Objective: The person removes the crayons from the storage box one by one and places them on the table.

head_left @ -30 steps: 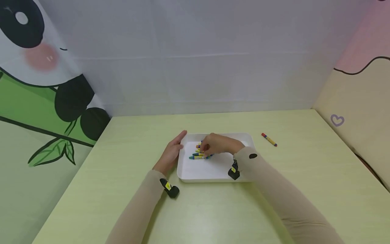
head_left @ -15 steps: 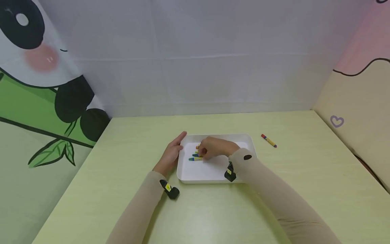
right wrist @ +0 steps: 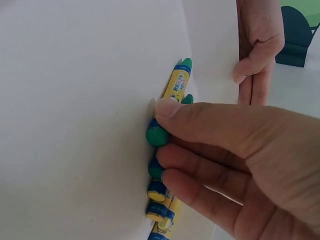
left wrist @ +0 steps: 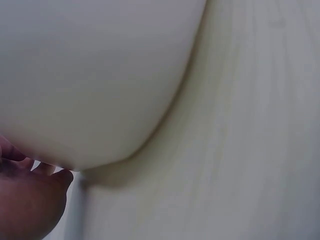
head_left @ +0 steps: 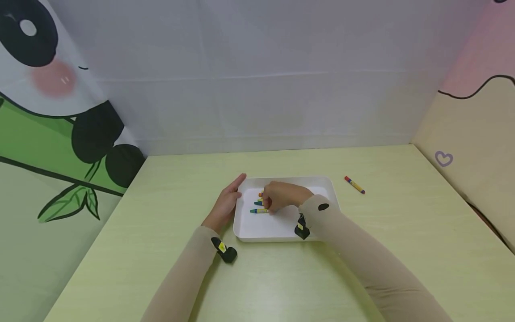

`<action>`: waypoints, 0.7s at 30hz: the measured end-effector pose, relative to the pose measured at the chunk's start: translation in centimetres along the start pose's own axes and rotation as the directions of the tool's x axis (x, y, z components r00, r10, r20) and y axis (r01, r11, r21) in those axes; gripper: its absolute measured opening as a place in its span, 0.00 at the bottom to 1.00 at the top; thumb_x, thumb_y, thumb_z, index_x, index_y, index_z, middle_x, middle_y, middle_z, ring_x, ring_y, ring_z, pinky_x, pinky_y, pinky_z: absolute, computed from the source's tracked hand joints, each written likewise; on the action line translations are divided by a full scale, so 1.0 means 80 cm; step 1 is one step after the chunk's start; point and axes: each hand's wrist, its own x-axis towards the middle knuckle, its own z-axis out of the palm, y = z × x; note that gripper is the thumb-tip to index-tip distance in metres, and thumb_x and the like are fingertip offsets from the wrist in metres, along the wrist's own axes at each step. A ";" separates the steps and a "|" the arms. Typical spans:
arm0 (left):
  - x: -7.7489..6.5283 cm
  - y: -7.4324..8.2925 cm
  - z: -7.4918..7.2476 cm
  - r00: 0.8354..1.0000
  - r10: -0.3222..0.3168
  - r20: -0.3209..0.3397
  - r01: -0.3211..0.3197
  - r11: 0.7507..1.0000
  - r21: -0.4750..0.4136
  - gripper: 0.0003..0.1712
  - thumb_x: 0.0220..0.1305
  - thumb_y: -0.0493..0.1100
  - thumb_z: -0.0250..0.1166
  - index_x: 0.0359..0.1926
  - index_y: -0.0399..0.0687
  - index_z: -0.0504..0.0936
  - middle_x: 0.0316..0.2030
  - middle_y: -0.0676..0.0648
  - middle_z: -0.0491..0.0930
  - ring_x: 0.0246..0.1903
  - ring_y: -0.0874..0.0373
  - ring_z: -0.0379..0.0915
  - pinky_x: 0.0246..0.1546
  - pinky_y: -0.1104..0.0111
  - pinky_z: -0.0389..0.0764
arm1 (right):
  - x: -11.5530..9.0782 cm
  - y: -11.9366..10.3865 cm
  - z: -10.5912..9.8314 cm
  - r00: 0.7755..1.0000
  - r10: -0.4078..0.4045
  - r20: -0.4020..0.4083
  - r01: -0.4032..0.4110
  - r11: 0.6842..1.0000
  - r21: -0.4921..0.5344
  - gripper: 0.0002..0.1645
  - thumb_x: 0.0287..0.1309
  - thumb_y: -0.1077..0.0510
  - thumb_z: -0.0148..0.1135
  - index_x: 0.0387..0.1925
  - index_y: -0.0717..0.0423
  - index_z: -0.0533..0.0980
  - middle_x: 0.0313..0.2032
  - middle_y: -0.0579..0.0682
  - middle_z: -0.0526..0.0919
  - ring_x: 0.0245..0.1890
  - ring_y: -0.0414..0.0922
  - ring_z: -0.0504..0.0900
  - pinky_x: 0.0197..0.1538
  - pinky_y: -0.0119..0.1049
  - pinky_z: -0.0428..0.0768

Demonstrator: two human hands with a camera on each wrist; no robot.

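A white tray (head_left: 273, 230) lies on the table, with several crayons in a row inside it. My left hand (head_left: 222, 207) holds the tray's left side, thumb over the rim. Over the crayons, my right hand (head_left: 284, 195) pinches the nearest green crayon (right wrist: 177, 82), which has a yellow wrapper, between thumb and forefinger. A second green crayon (right wrist: 156, 170) lies beside it against the fingers. Farther along the row are yellow-ended crayons (right wrist: 157, 211). In the head view my right hand hides much of the row.
A red-tipped crayon (head_left: 354, 184) in a yellow wrapper lies on the pale table (head_left: 181, 188), right of the tray. Behind the table hangs a grey-white cloth (head_left: 257, 107). Printed panels flank both sides.
My right hand has moved slightly left and down over the crayons, covering more of the row, and then stays nearly still. The left hand keeps its place on the tray.
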 end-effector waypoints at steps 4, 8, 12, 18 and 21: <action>0.000 0.001 -0.001 1.000 -0.007 0.008 0.007 1.000 -0.002 0.35 0.69 0.29 0.38 0.75 0.54 0.54 0.76 0.56 0.45 0.76 0.57 0.33 0.75 0.58 0.44 | -0.001 -0.001 -0.001 1.000 -0.008 0.001 0.008 1.000 -0.001 0.04 0.52 0.61 0.69 0.31 0.50 0.85 0.32 0.42 0.81 0.33 0.39 0.75 0.40 0.30 0.76; -0.001 0.001 0.000 1.000 0.001 -0.001 -0.001 1.000 -0.003 0.35 0.69 0.30 0.38 0.74 0.56 0.55 0.76 0.58 0.45 0.76 0.59 0.33 0.75 0.59 0.43 | -0.004 -0.001 -0.004 1.000 -0.023 -0.004 0.023 1.000 0.020 0.05 0.52 0.62 0.68 0.32 0.50 0.85 0.34 0.42 0.81 0.35 0.40 0.75 0.41 0.31 0.76; -0.002 0.000 0.002 1.000 0.011 -0.013 -0.011 1.000 0.005 0.35 0.69 0.31 0.38 0.74 0.58 0.56 0.75 0.59 0.46 0.76 0.59 0.34 0.75 0.59 0.45 | -0.007 0.002 -0.007 1.000 -0.028 -0.012 0.029 0.998 0.052 0.05 0.53 0.62 0.68 0.33 0.50 0.85 0.35 0.43 0.81 0.36 0.40 0.75 0.43 0.31 0.77; -0.006 0.004 0.003 0.999 -0.004 -0.033 0.004 1.000 0.004 0.35 0.69 0.32 0.38 0.74 0.60 0.56 0.75 0.59 0.47 0.76 0.58 0.36 0.75 0.58 0.46 | -0.012 0.006 -0.015 1.000 -0.015 -0.021 0.017 0.995 0.094 0.06 0.54 0.62 0.67 0.34 0.50 0.84 0.35 0.43 0.81 0.36 0.41 0.76 0.43 0.31 0.78; -0.006 0.003 0.002 0.999 -0.006 -0.032 0.005 1.000 -0.006 0.35 0.69 0.31 0.38 0.74 0.60 0.56 0.75 0.60 0.47 0.75 0.59 0.36 0.75 0.59 0.46 | -0.018 0.009 -0.023 0.999 -0.011 -0.030 0.014 0.995 0.103 0.06 0.55 0.61 0.66 0.34 0.49 0.84 0.35 0.43 0.82 0.36 0.41 0.76 0.41 0.30 0.78</action>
